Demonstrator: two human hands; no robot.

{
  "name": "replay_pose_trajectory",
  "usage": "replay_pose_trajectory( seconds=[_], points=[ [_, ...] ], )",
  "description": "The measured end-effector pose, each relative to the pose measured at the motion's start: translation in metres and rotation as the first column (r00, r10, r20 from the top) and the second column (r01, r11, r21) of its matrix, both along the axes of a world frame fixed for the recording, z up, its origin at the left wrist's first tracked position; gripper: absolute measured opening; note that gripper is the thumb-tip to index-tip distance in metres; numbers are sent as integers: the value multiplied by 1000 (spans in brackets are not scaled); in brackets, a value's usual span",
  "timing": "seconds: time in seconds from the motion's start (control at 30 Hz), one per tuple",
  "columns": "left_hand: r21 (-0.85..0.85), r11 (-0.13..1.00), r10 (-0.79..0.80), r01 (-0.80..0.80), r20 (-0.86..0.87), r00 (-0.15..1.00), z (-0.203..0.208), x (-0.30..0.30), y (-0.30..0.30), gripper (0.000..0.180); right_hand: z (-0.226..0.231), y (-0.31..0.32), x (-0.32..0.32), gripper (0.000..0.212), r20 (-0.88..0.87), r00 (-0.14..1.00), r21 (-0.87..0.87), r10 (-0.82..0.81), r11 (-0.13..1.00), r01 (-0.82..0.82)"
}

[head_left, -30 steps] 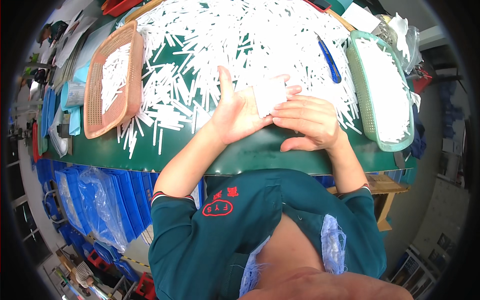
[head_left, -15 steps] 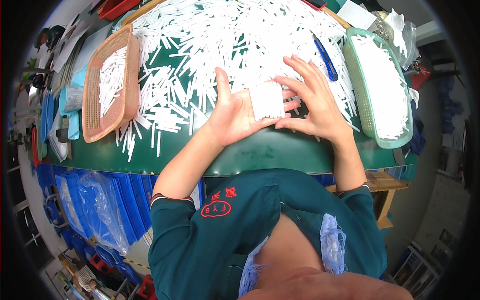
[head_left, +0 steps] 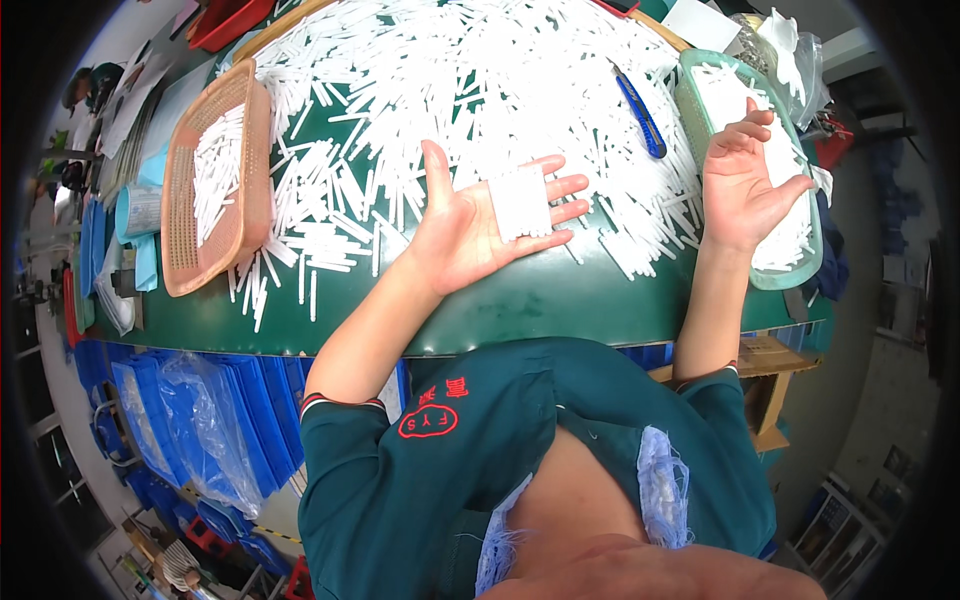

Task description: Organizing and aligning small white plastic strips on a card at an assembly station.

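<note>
My left hand point(head_left: 455, 232) is held palm up above the green table point(head_left: 520, 315), fingers spread. Across its palm and fingers lies a row of short white sticks point(head_left: 520, 204), side by side like a small flat mat. At the right, my right hand point(head_left: 735, 195) is raised over the near-left side of a green basket point(head_left: 703, 115) filled with similar white sticks. Its fingers are apart and slightly curled, and I see nothing in them. A large loose pile of white sticks point(head_left: 450, 75) spreads over the table beyond both hands.
An orange-pink basket point(head_left: 258, 170) at the left contains more sticks. On the pile's right side rests a blue utility knife point(head_left: 640, 112). A red tray point(head_left: 228, 22) sits at the far left. Blue panels and plastic wrap point(head_left: 205, 420) stand below the table edge.
My right hand has left the row of sticks and moved right, to the green basket, turning its palm into view. My left hand stays nearly in place, still bearing the row.
</note>
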State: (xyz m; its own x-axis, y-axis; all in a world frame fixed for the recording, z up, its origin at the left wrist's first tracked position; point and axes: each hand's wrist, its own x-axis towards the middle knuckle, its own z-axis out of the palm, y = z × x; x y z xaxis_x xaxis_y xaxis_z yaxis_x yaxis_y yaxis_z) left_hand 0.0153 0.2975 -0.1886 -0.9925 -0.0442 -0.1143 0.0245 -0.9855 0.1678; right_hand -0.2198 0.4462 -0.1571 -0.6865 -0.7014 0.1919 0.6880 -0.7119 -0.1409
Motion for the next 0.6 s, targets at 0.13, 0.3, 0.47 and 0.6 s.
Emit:
replay_pose_trajectory(
  seconds=[0.13, 0.3, 0.47, 0.6],
  points=[
    [-13, 1000, -1, 1, 3, 1000, 0, 0, 0, 116, 0, -10, 18, 92, -179, 980, 70, 85, 995, -73],
    [-8, 1000, 26, -26, -2, 1000, 5, 2, 1, 117, -17, -16, 61, 62, -999, -50, -6, 19, 890, 456],
    [-80, 996, 45, -48, -36, 998, 8, 1, 1, 118, -13, -29, 98, 59, -790, -606, -158, 92, 925, 347],
    [-107, 993, 51, -54, -32, 998, 7, 1, 2, 119, -13, -32, 106, 59, -771, -632, -150, 83, 940, 307]
  ],
)
